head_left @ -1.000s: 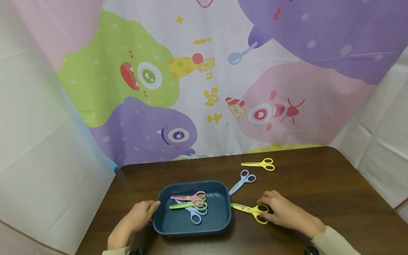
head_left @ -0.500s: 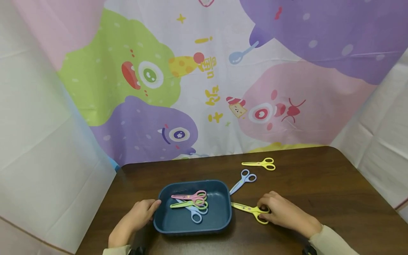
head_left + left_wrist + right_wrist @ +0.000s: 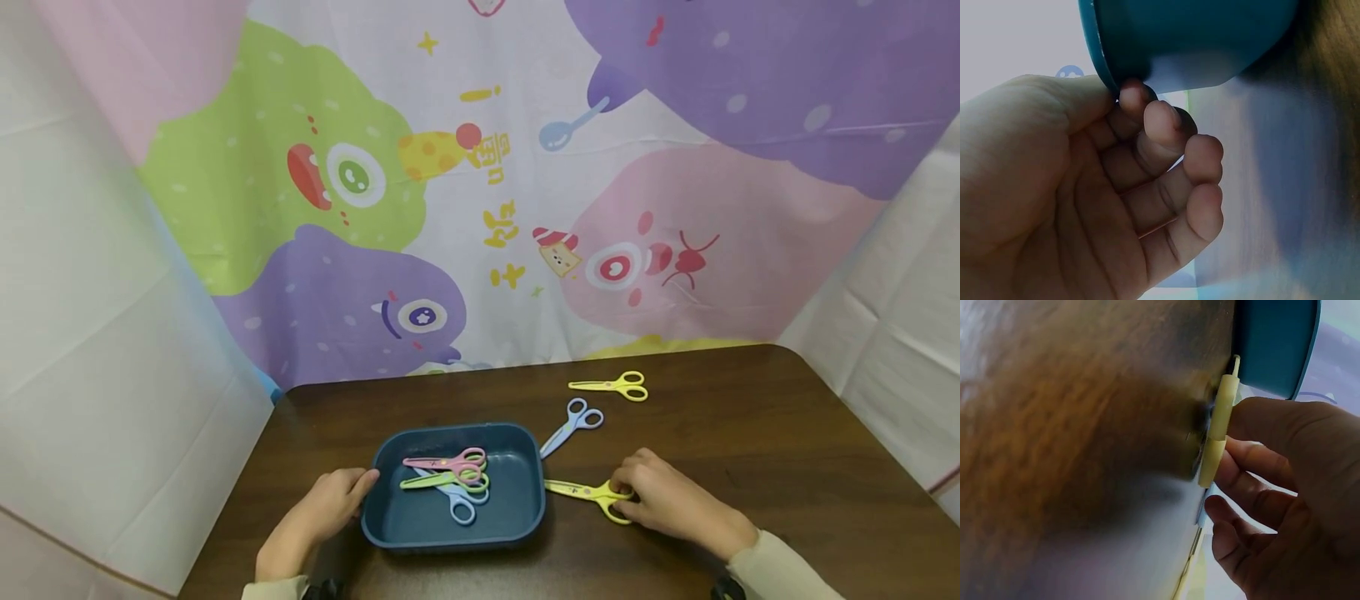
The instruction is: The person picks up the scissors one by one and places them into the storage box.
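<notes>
A dark teal tray (image 3: 453, 546) stands on the table with pink scissors (image 3: 446, 463), green scissors (image 3: 427, 482) and blue scissors (image 3: 461, 510) lying crossed inside. My left hand (image 3: 322, 512) pinches the tray's left rim between thumb and fingers; in the left wrist view the index fingertip is right at the edge. To the right of the tray lie yellow scissors (image 3: 577, 490), blades toward its wall. My right hand (image 3: 675, 504) holds their handle loops with thumb and fingers, which partly hide the loops. In the right wrist view the scissors (image 3: 1222, 412) appear edge-on.
Farther back on the brown table (image 3: 750, 433) lie light blue scissors (image 3: 568, 429), tips close to the tray's right corner, and a second yellow pair (image 3: 609, 386). A cartoon-printed cloth (image 3: 517, 325) hangs behind the table's back edge, with white cloth (image 3: 97, 333) at both sides.
My right hand has shifted slightly to the right over the yellow scissors' loops, covering more of them. My left hand keeps its hold on the tray's rim.
</notes>
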